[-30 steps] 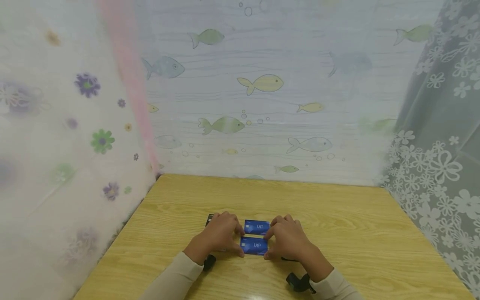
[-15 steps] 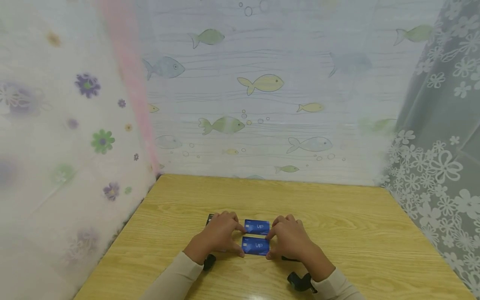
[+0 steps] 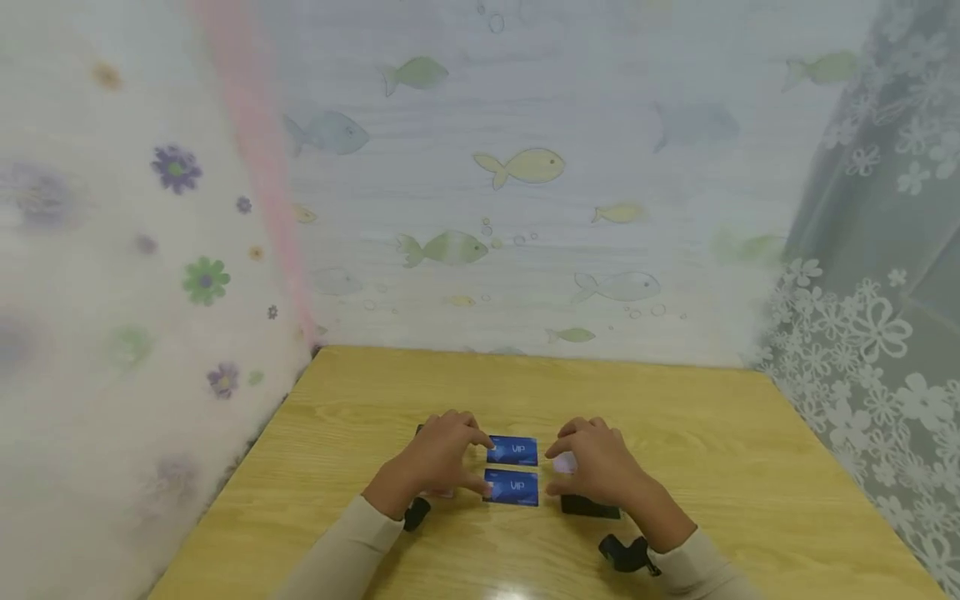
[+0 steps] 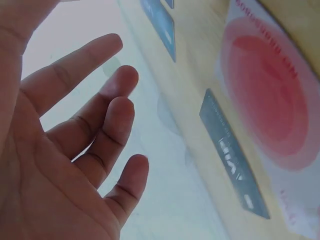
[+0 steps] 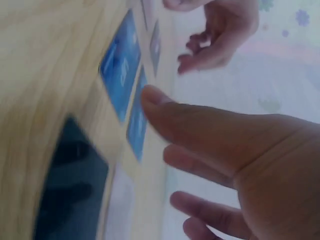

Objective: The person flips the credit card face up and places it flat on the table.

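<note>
Two blue VIP cards lie one behind the other: the near card (image 3: 511, 488) and the far card (image 3: 513, 451), a narrow strip of table between them. At their left edges is my left hand (image 3: 435, 458), thumb and fingers spread; its fingertips overlap the cards' edges in the head view. My right hand (image 3: 600, 467) hovers to their right, thumb and fingers apart, holding nothing. Beneath it are a black card (image 3: 591, 507) and a pale card (image 3: 564, 463), both partly hidden. In the left wrist view a white card with a red disc (image 4: 267, 95) lies beside a dark VIP card (image 4: 232, 157).
The cards lie on a wood-grain table (image 3: 675, 417). Fish-patterned cloth (image 3: 525, 250) hangs behind it, with flowered cloth (image 3: 202, 333) at the left and a lace-like flower curtain (image 3: 870, 375) at the right. Black wrist gear (image 3: 626, 552) sits under my right wrist.
The near blue card shifted slightly right, with both hands at it. Since then my right hand has moved right, off the cards, baring the black and pale cards. My left hand has risen a little.
</note>
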Demonstrator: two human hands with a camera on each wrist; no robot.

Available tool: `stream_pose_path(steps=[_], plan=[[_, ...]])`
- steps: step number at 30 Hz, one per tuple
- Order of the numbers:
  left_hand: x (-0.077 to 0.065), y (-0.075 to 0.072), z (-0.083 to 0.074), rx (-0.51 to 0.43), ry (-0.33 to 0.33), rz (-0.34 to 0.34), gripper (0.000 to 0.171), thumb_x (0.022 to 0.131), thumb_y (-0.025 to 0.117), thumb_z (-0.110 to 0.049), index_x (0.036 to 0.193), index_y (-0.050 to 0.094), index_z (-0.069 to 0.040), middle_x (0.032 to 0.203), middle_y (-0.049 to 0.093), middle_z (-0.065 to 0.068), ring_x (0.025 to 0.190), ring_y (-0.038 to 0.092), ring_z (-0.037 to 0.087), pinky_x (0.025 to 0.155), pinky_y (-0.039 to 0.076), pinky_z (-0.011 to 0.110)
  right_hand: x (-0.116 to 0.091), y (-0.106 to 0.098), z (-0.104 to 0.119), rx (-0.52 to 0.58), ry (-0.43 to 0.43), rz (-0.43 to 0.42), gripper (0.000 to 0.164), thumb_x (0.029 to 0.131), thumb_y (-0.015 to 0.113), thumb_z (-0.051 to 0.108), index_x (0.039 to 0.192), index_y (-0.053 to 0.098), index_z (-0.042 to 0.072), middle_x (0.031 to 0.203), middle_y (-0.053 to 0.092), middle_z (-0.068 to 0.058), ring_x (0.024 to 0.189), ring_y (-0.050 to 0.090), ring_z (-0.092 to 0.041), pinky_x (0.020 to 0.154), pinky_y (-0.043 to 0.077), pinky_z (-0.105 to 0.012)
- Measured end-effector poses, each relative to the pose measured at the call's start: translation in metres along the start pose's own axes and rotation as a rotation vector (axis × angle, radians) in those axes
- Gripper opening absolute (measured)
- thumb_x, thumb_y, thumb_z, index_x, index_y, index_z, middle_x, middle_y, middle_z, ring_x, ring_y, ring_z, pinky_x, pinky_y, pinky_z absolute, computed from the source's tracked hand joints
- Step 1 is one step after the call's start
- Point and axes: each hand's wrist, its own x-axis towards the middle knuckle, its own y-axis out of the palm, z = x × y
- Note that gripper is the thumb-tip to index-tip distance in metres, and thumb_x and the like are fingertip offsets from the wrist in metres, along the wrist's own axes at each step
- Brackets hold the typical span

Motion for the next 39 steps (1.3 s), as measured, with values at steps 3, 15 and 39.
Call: stream_pose_path(steps=[3, 15, 39], plan=[[0.000, -0.003, -0.003, 0.025, 0.005, -0.028, 0.061, 0.071, 0.088, -0.063, 0.118, 0.079, -0.027, 0.115, 0.066, -0.007, 0.106, 0.058, 0.018, 0.095, 0.046, 0.052, -0.007, -0.009, -0.009, 0.009, 0.033, -0.009, 0.040, 0.073, 0.093, 0.047, 0.106, 0.082, 0.027, 0.124, 0.067, -0.001, 0.117, 0.056, -0.034, 0.090, 0.044, -0.062], [0.020, 0.020, -0.043, 0.124, 0.033, -0.017, 0.048, 0.075, 0.081, -0.069, 0.111, 0.079, -0.036, 0.109, 0.066, -0.013, 0.095, 0.055, 0.009, 0.084, 0.045, 0.039, -0.044, -0.029, -0.048, 0.077, 0.124, 0.043, 0.040, 0.069, 0.094, 0.047, 0.104, 0.080, 0.031, 0.120, 0.067, 0.001, 0.110, 0.063, -0.035, 0.080, 0.049, -0.066], [0.057, 0.049, -0.097, 0.084, 0.006, 0.087, 0.044, 0.068, 0.089, -0.066, 0.102, 0.081, -0.039, 0.099, 0.064, -0.017, 0.091, 0.055, 0.008, 0.085, 0.045, 0.036, -0.041, -0.016, -0.057, 0.068, 0.191, 0.140, 0.044, 0.059, 0.101, 0.033, 0.098, 0.080, 0.027, 0.104, 0.068, 0.002, 0.098, 0.064, -0.025, 0.078, 0.052, -0.056]])
